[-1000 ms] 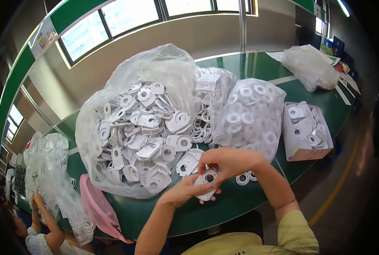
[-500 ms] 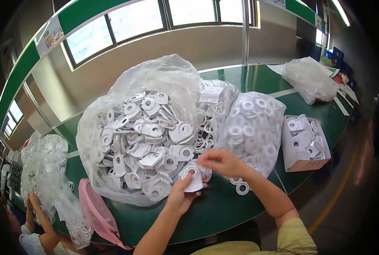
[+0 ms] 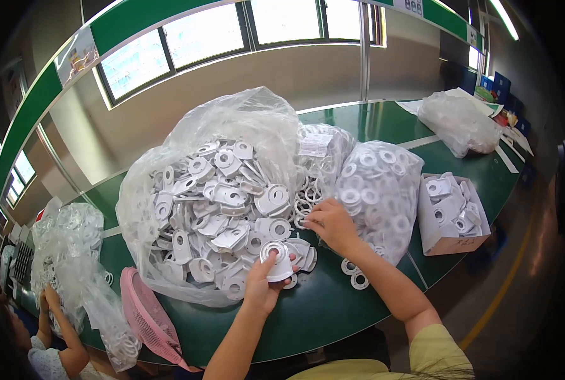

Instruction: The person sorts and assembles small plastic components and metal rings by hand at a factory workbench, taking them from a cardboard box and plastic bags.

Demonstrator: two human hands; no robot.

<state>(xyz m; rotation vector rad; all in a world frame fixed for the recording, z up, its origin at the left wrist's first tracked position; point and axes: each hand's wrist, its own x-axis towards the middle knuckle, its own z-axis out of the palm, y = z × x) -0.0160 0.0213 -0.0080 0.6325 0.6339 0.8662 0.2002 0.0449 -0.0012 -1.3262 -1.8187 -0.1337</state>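
Observation:
My left hand (image 3: 263, 285) grips a white plastic bracket plate (image 3: 276, 261), rounded at the top with a ring-shaped seat round its hole; the thumb lies on its face. Just right of it, my right hand (image 3: 334, 226) has its fingers pinched at a white plastic ring (image 3: 301, 223) by the mouth of a clear bag of rings (image 3: 323, 161). Behind my left hand, a large open clear bag (image 3: 232, 117) spills a heap of similar white bracket plates (image 3: 222, 196). A few plates (image 3: 302, 254) lie on the table beside my left hand.
Another bag of white rings (image 3: 380, 196) stands right, with loose rings (image 3: 359, 280) before it. Further right is a carton of white parts (image 3: 453, 244). A pink mesh pouch (image 3: 146, 313) lies left on the green table (image 3: 333, 304). A co-worker's hands (image 3: 49, 297) handle bagged parts far left.
My right hand has moved up and away from the plate to the rings by the bag. My left hand, still holding the plate, has shifted slightly left, uncovering plates on the table.

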